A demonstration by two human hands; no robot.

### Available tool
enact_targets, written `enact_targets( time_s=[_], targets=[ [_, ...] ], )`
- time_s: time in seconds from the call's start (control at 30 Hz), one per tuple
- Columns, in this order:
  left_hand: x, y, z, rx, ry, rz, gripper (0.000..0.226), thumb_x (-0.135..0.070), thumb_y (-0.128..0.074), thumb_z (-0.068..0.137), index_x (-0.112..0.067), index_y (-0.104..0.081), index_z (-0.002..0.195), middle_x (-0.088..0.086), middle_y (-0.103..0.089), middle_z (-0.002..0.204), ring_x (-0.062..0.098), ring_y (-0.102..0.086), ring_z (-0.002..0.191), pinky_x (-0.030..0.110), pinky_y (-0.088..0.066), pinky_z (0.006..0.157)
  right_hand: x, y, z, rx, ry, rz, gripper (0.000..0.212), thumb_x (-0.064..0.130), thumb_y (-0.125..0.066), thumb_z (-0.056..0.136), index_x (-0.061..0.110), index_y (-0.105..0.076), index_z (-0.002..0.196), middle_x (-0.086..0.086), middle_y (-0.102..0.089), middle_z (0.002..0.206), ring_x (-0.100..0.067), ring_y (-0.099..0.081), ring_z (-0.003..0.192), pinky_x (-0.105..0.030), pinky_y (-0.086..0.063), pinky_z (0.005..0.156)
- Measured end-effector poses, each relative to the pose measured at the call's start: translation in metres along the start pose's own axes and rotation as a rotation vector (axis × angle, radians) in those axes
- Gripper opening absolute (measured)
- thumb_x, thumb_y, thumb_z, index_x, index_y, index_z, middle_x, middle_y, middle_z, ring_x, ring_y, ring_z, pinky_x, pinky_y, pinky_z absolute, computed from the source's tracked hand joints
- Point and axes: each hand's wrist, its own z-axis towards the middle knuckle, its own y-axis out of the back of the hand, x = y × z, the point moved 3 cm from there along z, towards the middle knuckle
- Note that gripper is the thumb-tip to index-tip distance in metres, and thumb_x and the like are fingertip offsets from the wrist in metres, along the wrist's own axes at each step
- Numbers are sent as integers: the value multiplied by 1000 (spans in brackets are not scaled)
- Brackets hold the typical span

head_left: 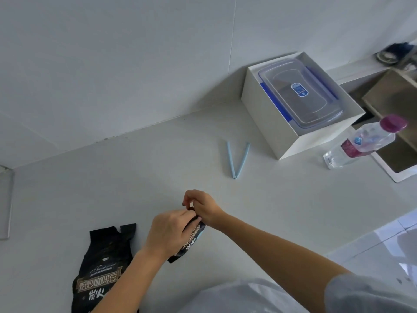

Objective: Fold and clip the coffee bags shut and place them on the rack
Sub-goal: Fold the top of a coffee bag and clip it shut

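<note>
A black coffee bag (190,241) stands on the grey counter (282,211), mostly hidden behind my hands. My left hand (168,231) grips its upper part from the left. My right hand (200,205) pinches the bag's top edge from the right. A second black coffee bag (103,265) with gold lettering lies flat on the counter at lower left, its top torn open. A light blue sealing clip (238,160) lies spread open in a V shape farther back on the counter, apart from both hands.
A white box (277,132) at the back right holds a clear food container with blue latches (297,93). A water bottle with a purple cap (363,142) stands beside a steel sink (397,123). Tiled wall runs along the counter's back.
</note>
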Motion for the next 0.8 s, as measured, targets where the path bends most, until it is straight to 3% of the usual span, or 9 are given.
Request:
enact_targets(
  time_s=[0.17, 0.3, 0.4, 0.47, 0.53, 0.6, 0.67, 0.73, 0.8],
  targets=[
    [7, 3, 7, 29, 80, 0, 34, -40, -49, 85, -17, -59, 61, -2, -54, 46, 18, -49, 41, 26, -32, 39, -3, 1, 8, -39, 9, -33, 26, 10, -27, 65, 25, -49, 66, -2, -60, 82, -24, -54, 83, -43, -46, 79],
    [22, 19, 10, 49, 217, -147, 42, -51, -50, 85, -17, -57, 61, -4, -50, 44, 11, -44, 40, 28, -37, 42, -4, 4, 9, 45, -60, 151, 25, 11, -36, 80, 22, -58, 75, 8, -60, 75, -14, -54, 79, -34, -43, 77],
    [55, 38, -12, -50, 442, -386, 40, -49, -50, 89, -22, -61, 63, -3, -60, 50, 9, -56, 45, 26, -48, 47, -1, 11, 6, 256, -112, 209, 30, 44, -40, 95, 25, -64, 94, 0, -67, 100, -15, -58, 98, -25, -43, 80],
    [75, 43, -39, -47, 579, -511, 27, -30, -53, 92, -26, -65, 68, -3, -67, 61, 6, -63, 55, 22, -54, 55, -4, 19, 2, 363, -148, 201, 41, 64, -35, 88, 36, -63, 99, 2, -63, 117, -16, -54, 113, -27, -40, 86],
    [87, 43, -71, -34, 666, -532, 30, -10, -53, 92, -25, -67, 70, 2, -68, 63, 5, -63, 58, 16, -52, 58, -11, 27, -1, 391, -164, 209, 45, 68, -38, 85, 37, -62, 106, 6, -60, 122, -12, -51, 116, -31, -39, 94],
    [90, 42, -99, -35, 735, -539, 32, -5, -53, 91, -25, -68, 72, 4, -70, 66, 8, -64, 58, 15, -51, 58, -22, 33, -2, 350, -191, 248, 36, 55, -44, 90, 31, -63, 110, 8, -62, 117, -8, -54, 111, -32, -42, 98],
    [85, 34, -116, 12, 784, -607, 29, -3, -56, 89, -27, -69, 79, 0, -72, 75, 12, -67, 65, 15, -52, 61, -31, 38, -4, 277, -202, 235, 21, 30, -48, 96, 27, -63, 110, 4, -64, 114, -10, -58, 107, -35, -44, 99],
    [72, 23, -122, 118, 797, -659, 26, -7, -62, 86, -31, -66, 92, -9, -73, 86, 11, -68, 82, 17, -54, 70, -34, 40, -7, 287, -180, 151, 33, 4, -46, 92, 22, -61, 114, -2, -63, 114, -14, -58, 104, -33, -46, 95],
    [59, 13, -120, 195, 766, -604, 27, -17, -65, 85, -37, -60, 102, -16, -69, 96, 3, -64, 92, 19, -50, 77, -35, 36, -11, 333, -169, 64, 47, -9, -42, 86, 19, -57, 120, -3, -60, 114, -14, -57, 102, -32, -48, 93]
  ],
)
